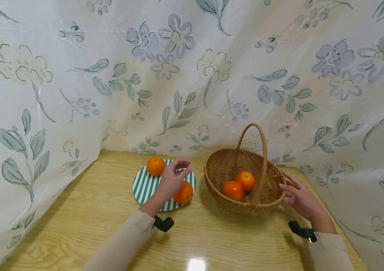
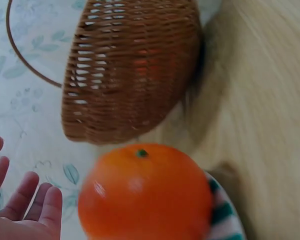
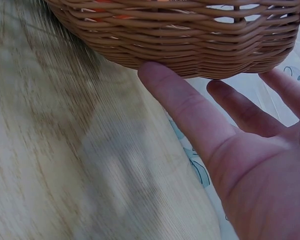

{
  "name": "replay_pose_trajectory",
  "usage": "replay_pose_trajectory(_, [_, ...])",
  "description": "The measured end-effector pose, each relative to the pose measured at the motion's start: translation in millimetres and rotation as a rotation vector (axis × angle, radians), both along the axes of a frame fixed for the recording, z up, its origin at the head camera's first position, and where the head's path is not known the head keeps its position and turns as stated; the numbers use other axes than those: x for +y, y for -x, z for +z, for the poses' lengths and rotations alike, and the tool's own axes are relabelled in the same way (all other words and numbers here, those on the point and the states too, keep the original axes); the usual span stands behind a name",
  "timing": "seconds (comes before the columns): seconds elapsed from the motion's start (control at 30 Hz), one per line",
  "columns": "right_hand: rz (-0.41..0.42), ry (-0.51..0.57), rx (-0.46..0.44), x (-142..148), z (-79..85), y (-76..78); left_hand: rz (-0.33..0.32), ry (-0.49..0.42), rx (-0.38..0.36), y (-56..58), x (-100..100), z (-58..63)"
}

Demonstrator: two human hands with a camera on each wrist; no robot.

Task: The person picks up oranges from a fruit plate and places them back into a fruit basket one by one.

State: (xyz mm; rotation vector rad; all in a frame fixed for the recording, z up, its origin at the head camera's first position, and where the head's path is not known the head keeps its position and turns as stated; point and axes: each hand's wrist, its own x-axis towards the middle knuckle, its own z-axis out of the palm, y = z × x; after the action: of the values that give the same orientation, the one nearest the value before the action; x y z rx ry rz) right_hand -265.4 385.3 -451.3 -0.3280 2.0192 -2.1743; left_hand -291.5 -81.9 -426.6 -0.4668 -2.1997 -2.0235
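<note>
Left hand (image 1: 170, 182) — loosely open, empty — hovers near an orange (image 1: 183, 192) at 9 o'clock from the basket (image 1: 234, 162); right hand (image 1: 299, 196), fingers extended, touches the basket at 3 o'clock.

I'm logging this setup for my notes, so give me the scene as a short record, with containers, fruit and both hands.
Surface: wood-grain table
Backdrop: floral cloth
Striped disc: round, green and white, left of the basket
Fruit on disc: two orange ones, a rear fruit and a near fruit
Wicker basket: arched handle, two orange fruits inside
Left hand: over the disc, holding nothing
Right hand: holds the basket's right side
Wrists: black device on each
</note>
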Motion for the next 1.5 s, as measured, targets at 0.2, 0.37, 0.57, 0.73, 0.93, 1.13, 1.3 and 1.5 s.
replay_pose_trajectory(0.2, [0.000, 0.002, 0.003, -2.9, 0.7, -1.6, 0.027, 0.040, -0.025, -6.4, -14.5, -12.8])
replay_pose_trajectory(0.37, [0.004, 0.002, 0.011, -3.2, 1.1, -1.6, 0.034, 0.088, -0.064, -10.5, -23.2, -21.0])
replay_pose_trajectory(0.57, [-0.013, -0.019, 0.000, -3.7, 2.0, -1.8, -0.020, 0.173, -0.095, -14.8, -32.5, -27.7])
replay_pose_trajectory(0.73, [-0.040, -0.044, -0.024, -3.3, 2.5, -1.2, -0.096, 0.268, -0.126, -18.0, -37.1, -33.4])
replay_pose_trajectory(0.93, [-0.029, -0.036, -0.015, -2.5, 1.5, 0.9, -0.131, 0.294, -0.119, -17.2, -41.9, -43.5])
replay_pose_trajectory(1.13, [-0.027, -0.031, -0.013, -2.5, 1.9, 0.2, -0.169, 0.293, -0.127, -15.3, -46.2, -47.7])
replay_pose_trajectory(1.3, [-0.017, -0.020, -0.015, -2.3, 3.2, -1.0, -0.217, 0.296, -0.150, -11.3, -48.9, -47.3])
replay_pose_trajectory(1.5, [-0.012, -0.004, -0.012, -3.3, 3.4, -0.8, -0.271, 0.309, -0.185, -5.9, -50.8, -47.8])
